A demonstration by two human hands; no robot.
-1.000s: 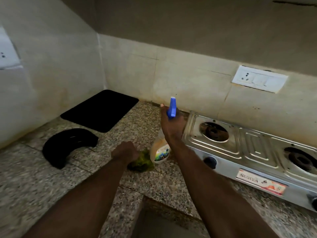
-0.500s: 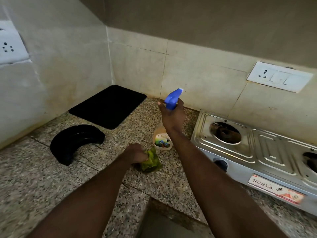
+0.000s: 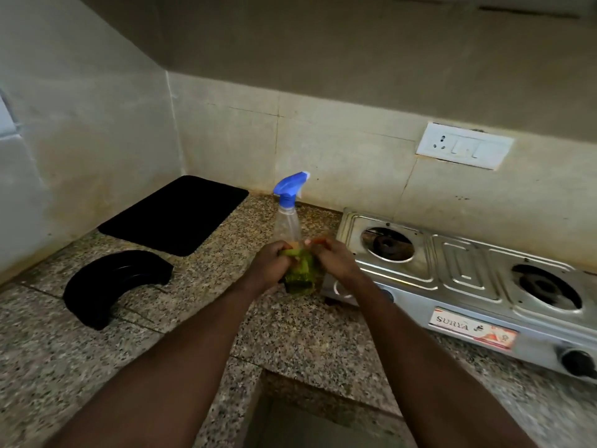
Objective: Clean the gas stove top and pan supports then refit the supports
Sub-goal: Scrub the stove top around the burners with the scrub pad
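We pinch the green scrub pad (image 3: 300, 273) with left hand (image 3: 266, 266) and right hand (image 3: 332, 261); spray bottle (image 3: 287, 218) at 12, SURYA stove (image 3: 462, 273) at 3.

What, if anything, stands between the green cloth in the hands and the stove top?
Nothing visible. The left hand and right hand grip the green cloth just beside the left end of the stove top; the spray bottle stands behind them, off that path.

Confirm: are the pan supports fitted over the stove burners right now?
No: both burners of the stove sit exposed, with nothing fitted over them.
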